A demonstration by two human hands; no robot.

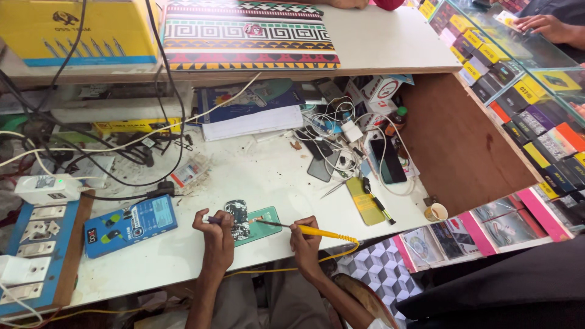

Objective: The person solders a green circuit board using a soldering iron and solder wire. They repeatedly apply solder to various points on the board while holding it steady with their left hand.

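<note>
Bench: a white, scuffed worktop (256, 176), pretty cluttered, with dark smudges and cables all over it.
Left hand: the left hand (219, 234) is pinched around a thin dark pointed tool (212, 220), tip resting at the edge of the board.
Right hand: the right hand (306, 240) is closed around a yellow-handled soldering iron (317, 232), its metal tip reaching left onto the board; a yellow cord trails off the table edge.
Work piece: a small opened phone board with a dark and silvery patchy face (237, 219) lies on a green rectangular mat (264, 224) near the front edge, right between both hands.
Left of that: a blue box-shaped meter with a small screen (130, 225) sits flat, and further left a blue wooden panel of white switches and sockets (36, 250) with a white adapter (47, 188) on top.
Middle right: a tangle of white cables (338, 125), a few dark phones lying face up (387, 159), a yellow flat strip (364, 201) and a screwdriver just beside it.
Back: a raised white shelf (384, 42) carries a patterned striped mat in red, black and green (247, 33) and a yellow carton (76, 30).
Room: looks like a small repair stall; a glass display counter (530, 85) full of colourful little boxes runs along the right, someone else's hand (548, 25) resting on it. Checkered floor below.
</note>
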